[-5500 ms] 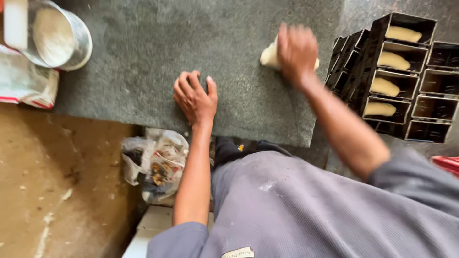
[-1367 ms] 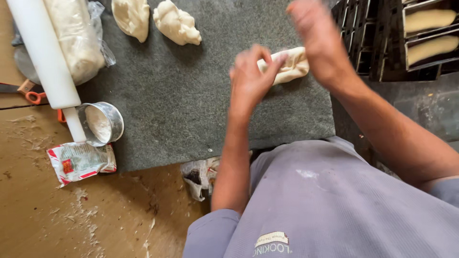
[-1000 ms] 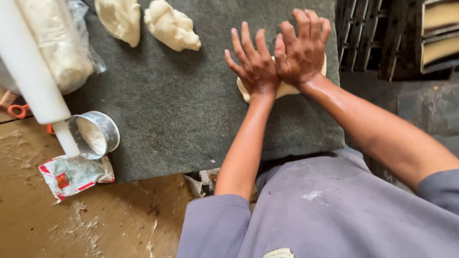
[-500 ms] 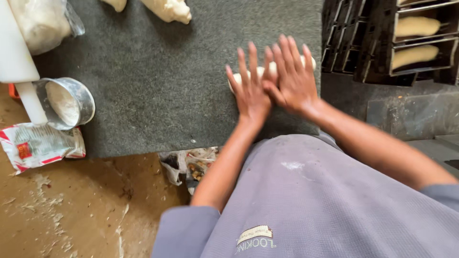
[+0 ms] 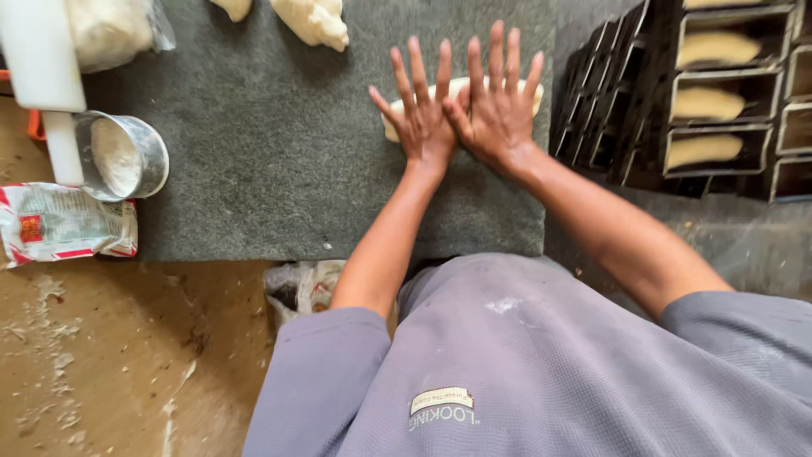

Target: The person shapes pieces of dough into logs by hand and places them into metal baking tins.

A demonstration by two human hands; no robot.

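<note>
Two hands, my left hand (image 5: 420, 118) and right hand (image 5: 499, 106), lie flat side by side, fingers spread, pressing a pale dough roll (image 5: 461, 91) on the grey slab (image 5: 279, 152), spreading pressure evenly. Dark loaf tins (image 5: 715, 110) sit within reach at right.

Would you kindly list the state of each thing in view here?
Left hand: flat, fingers spread, pressing on the dough.
Right hand: flat, fingers spread, pressing on the dough.
Dough roll: lying on the grey slab, mostly covered.
Metal cup: upright, holds white flour.
Loaf tins: three show dough inside.
Packet: lying flat.
</note>
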